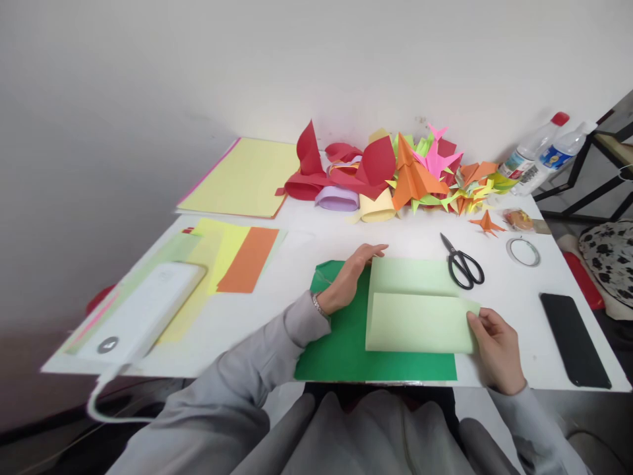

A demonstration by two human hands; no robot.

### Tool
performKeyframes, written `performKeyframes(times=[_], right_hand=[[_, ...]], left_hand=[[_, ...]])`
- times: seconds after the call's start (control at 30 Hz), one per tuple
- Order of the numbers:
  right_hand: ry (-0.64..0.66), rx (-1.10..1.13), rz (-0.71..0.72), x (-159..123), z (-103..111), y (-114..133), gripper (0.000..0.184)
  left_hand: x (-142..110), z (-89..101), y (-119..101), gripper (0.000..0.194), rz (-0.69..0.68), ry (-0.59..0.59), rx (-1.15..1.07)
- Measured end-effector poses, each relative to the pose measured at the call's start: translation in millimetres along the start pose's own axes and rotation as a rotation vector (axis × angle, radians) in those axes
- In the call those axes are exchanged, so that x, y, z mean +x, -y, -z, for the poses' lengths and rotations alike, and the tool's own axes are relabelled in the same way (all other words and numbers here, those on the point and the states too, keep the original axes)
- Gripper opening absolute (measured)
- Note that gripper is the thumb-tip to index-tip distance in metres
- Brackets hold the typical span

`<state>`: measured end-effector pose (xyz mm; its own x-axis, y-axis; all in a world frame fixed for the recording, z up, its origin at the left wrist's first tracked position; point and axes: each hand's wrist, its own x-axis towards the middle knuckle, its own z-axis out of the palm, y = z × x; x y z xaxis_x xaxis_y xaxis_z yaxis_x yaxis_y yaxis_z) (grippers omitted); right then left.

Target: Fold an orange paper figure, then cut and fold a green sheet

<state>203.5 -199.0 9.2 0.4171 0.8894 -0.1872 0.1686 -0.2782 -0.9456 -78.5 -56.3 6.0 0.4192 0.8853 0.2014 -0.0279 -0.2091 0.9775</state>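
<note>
A pale green sheet of paper lies partly folded, its near flap raised toward the far edge. Between thumb and fingers, my right hand pinches the flap's right corner. My left hand rests at the sheet's far left corner with its fingers stretched out; some fingertips are hidden behind the palm. Beneath the paper is a dark green sheet, which also lies under my left wrist. Black-handled scissors lie just beyond the paper on the right, blades pointing away.
A white power bank with a cable sits on coloured paper at left, beside orange strips. Yellow sheets lie farther back. Folded paper shapes pile along the wall. Two bottles, tape and a phone are at right.
</note>
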Motion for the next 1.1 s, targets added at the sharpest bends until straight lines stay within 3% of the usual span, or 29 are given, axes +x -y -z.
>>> performKeyframes(times=[0.07, 0.17, 0.27, 0.33, 0.43, 0.53, 0.6, 0.7, 0.83, 0.93, 1.1], right_hand=[[0.013, 0.031, -0.009, 0.8, -4.9, -0.3, 0.031], [0.018, 0.053, -0.006, 3.0, -14.0, 0.6, 0.031], [-0.013, 0.069, 0.026, 8.1, -24.4, 2.0, 0.031], [-0.044, 0.086, 0.044, 12.8, -32.2, 3.3, 0.03], [-0.103, 0.127, 0.07, 20.6, -44.8, 7.0, 0.029], [-0.133, 0.136, 0.124, 31.4, -55.0, 13.1, 0.029], [-0.151, 0.06, 0.195, 42.4, -57.5, 16.9, 0.03], [-0.213, -0.109, 0.377, 64.8, -53.4, 18.4, 0.031], [-0.276, -0.587, 0.671, 92.1, -41.6, 12.9, 0.023], [-0.3, -0.867, 0.674, 102.0, -35.1, 7.7, 0.023], [-0.394, -0.986, 0.53, 113.5, -23.2, 3.0, 0.024]], left_hand=[[-0.4, -2.3, -1.4, 0.063, 0.126, 0.003, -0.241], [-0.4, -5.0, -7.1, 0.077, 0.293, 0.029, -0.468], [0.4, -5.8, -16.0, 0.096, 0.44, 0.064, -0.517], [1.2, -6.0, -21.0, 0.099, 0.492, 0.049, -0.511], [2.1, -6.5, -23.3, 0.088, 0.501, -0.003, -0.493], [3.6, -3.9, -20.4, 0.06, 0.525, -0.018, -0.475], [6.0, 1.7, -18.8, 0.045, 0.527, -0.056, -0.484], [12.2, 15.1, -19.1, 0.038, 0.467, -0.162, -0.496], [19.6, 28.7, -19.9, 0.039, 0.404, -0.277, -0.503], [20.4, 29.2, -19.0, 0.04, 0.414, -0.273, -0.498], [16.5, 21.5, -22.3, 0.038, 0.427, -0.249, -0.481]])
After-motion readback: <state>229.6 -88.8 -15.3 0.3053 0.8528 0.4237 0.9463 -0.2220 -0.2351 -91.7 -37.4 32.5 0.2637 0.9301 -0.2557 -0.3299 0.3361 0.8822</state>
